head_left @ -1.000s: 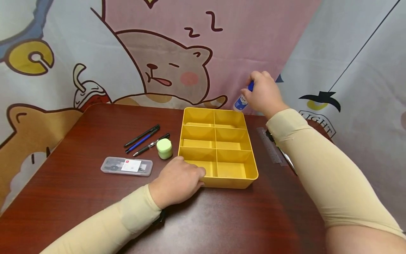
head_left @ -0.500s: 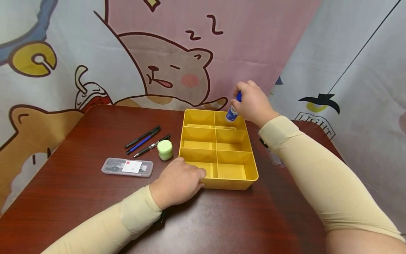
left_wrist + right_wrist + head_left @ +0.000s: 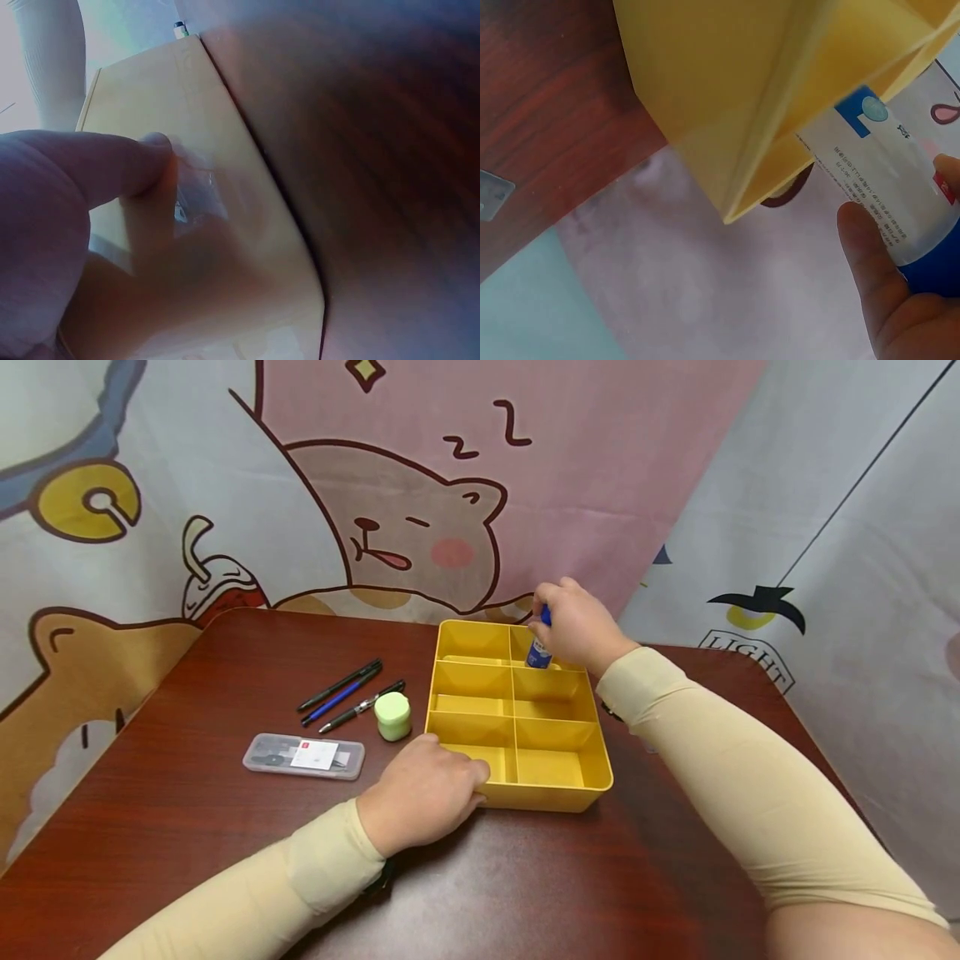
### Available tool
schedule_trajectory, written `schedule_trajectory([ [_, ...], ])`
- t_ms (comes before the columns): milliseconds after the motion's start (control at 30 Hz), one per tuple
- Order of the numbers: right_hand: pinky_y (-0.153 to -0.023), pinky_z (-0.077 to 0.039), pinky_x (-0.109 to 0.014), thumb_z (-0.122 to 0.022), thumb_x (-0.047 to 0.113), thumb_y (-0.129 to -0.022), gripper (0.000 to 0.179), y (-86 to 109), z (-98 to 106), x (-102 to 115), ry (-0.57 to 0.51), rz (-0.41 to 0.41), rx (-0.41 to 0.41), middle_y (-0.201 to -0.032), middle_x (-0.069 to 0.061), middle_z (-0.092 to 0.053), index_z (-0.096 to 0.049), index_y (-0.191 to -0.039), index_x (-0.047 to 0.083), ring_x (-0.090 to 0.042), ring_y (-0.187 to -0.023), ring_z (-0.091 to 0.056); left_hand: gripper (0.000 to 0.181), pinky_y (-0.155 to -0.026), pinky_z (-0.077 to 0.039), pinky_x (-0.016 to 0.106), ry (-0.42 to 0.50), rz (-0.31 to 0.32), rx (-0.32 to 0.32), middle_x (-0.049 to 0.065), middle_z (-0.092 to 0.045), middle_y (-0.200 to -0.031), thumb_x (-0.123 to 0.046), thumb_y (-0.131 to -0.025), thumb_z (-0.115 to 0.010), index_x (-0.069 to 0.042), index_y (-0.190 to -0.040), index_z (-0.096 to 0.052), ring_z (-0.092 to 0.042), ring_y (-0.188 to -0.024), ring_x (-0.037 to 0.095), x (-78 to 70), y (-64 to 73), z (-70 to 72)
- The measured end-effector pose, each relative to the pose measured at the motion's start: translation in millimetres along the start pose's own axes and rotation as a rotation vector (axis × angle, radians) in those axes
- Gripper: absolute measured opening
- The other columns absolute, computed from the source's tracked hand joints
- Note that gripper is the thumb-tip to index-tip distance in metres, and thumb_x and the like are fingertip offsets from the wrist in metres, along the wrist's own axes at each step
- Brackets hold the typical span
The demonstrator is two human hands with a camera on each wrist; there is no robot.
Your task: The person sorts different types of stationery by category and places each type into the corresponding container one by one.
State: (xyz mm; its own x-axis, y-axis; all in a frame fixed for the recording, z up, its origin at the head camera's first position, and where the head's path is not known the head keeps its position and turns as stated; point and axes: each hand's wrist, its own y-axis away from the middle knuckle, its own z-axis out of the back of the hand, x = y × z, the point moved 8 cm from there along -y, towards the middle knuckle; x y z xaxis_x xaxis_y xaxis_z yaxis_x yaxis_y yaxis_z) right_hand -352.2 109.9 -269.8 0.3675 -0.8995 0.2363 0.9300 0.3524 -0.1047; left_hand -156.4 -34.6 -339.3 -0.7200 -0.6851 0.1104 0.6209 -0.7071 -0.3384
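A yellow organizer box (image 3: 551,797) with several compartments sits on the table. My left hand (image 3: 423,793) grips its near left corner, fingers over the rim; in the left wrist view the thumb (image 3: 127,161) presses the outer wall. My right hand (image 3: 581,625) holds a glue stick (image 3: 538,654), a white tube with a blue cap and printed label, between thumb and fingers. The glue stick's lower end is down inside the far right compartment. In the right wrist view the glue stick (image 3: 885,180) slants past the box's rim (image 3: 780,135).
Left of the box stand a small light-green jar (image 3: 393,717) and several pens (image 3: 341,693). A clear case (image 3: 303,756) with a compass set lies nearer. Right of the box, my right forearm mostly covers a clear ruler (image 3: 491,195). A printed curtain (image 3: 420,527) hangs behind the table.
My right hand has moved left and down, carrying the glue stick from behind the box's far right corner into the far right compartment. The left hand keeps its grip on the box.
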Motion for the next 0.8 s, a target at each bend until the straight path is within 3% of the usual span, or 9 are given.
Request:
schedule_trajectory([
  [500, -0.089, -0.054, -0.047, -0.071, 0.023, -0.099, 0.021, -3.1, -21, 5, 0.017, 0.071, 0.023, -0.109, -0.015, -0.056, -0.063, -0.110, 0.007, -0.031, -0.095, -0.059, 0.030, -0.057, -0.035, 0.034, -0.009, -0.008, -0.024, -0.009, -0.062, -0.061, -0.039, -0.080, -0.085, -0.023, -0.074, -0.061, -0.063, -0.058, 0.010, -0.7, 0.5, 1.1],
  [800, -0.091, -0.055, -0.047, -0.072, 0.023, -0.099, 0.021, -4.3, -25, -1, 0.024, 0.063, 0.022, -0.108, -0.015, -0.056, -0.063, -0.109, 0.007, -0.031, -0.097, -0.060, 0.030, -0.057, -0.034, 0.033, -0.004, -0.007, -0.022, -0.009, -0.062, -0.061, -0.039, -0.080, -0.085, -0.023, -0.073, -0.061, -0.062, -0.058, 0.010, -0.2, 0.1, 1.9],
])
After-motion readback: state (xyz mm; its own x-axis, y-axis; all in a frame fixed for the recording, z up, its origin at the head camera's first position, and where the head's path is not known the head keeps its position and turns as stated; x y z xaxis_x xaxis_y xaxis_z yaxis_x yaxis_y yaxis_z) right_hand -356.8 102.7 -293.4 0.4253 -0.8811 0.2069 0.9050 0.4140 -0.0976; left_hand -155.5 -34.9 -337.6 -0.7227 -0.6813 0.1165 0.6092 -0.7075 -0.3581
